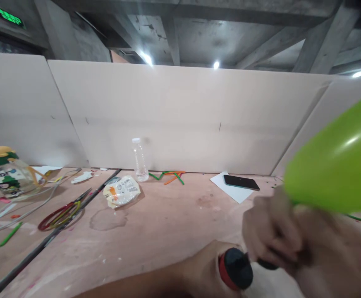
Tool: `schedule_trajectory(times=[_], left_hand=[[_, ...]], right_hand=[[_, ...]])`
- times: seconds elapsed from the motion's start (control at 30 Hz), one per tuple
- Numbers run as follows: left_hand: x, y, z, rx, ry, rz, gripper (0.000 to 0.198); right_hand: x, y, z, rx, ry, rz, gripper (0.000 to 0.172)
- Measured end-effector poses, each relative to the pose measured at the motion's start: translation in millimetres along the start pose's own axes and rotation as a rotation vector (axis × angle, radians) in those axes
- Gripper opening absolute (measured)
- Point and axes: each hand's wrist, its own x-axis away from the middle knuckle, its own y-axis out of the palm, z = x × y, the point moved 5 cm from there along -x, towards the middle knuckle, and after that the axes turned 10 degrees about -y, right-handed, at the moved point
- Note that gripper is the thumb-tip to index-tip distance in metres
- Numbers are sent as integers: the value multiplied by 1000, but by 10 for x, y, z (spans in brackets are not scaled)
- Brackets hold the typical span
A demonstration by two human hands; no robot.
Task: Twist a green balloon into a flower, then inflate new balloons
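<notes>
My left hand (206, 267) comes in from the bottom and is wrapped round a red cylinder with a black end (237, 269). Its lower part is hidden, so its exact kind does not show. At the right, my right hand (279, 236) is closed at the base of a bright green inflated balloon (338, 161), which rises past the right edge of the view. The right hand is blurred by motion. Under its fingers shows a small dark piece (267, 264), close beside the black end of the cylinder. Whether the two connect I cannot tell.
A clear bottle (140, 163) stands against the white partition (174, 116), with a crumpled plastic packet (122, 191) nearby. A phone (241, 182) lies on white paper (230, 188). Scissors (64, 211), cables and a yellow-lidded jar (5, 174) are on the left.
</notes>
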Motion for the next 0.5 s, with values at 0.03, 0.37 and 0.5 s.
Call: schedule_trajectory(times=[0.03,0.37,0.5], left_hand=[[7,3,-6,-2,1,4,50],[-81,-4,67,-39,-36,148,44],[-100,-13,29,-44,-37,146,41]], right_hand=[[-69,21,-87,-21,-14,-1,38],[289,-119,721,103,107,-35,41],[240,-23,589,22,38,-40,41]])
